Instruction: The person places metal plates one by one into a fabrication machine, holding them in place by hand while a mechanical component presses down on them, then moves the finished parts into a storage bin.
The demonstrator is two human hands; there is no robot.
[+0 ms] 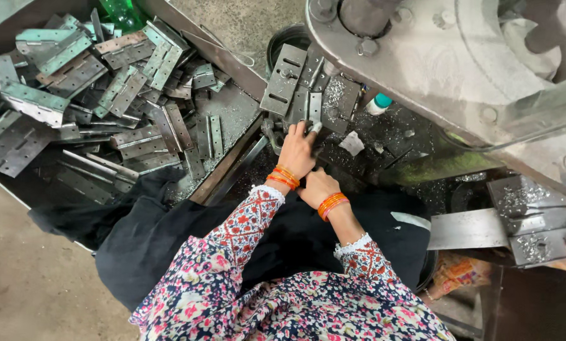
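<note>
Closest in, floral sleeves and a black cloth (169,233) across the lap. The right hand (318,187), orange bangles at the wrist, sits low on the dark bench edge just behind the other wrist; its fingers curl under and I can't tell whether they close on anything. Just beyond it, the left hand (297,151) reaches forward, fingertips pressed on the lower end of a narrow hinge plate (314,106) standing upright in the press bed; the plate rises straight up from the fingertips, with most of its length clear of the hand. It looks like a pinch at the plate's bottom edge, though the fingers hide the contact. Beside that plate, to the left, a wider slotted plate (284,79) leans at a tilt. Metal swarf litters the bed, with a loose pale scrap (352,143) near the hand. Off to the left, a tray (232,107) heaped with grey hinge leaves (125,91). Farther right, the big grey machine body (447,69) looms overhead, and stacked steel blocks (529,221) sit at the right edge.
</note>
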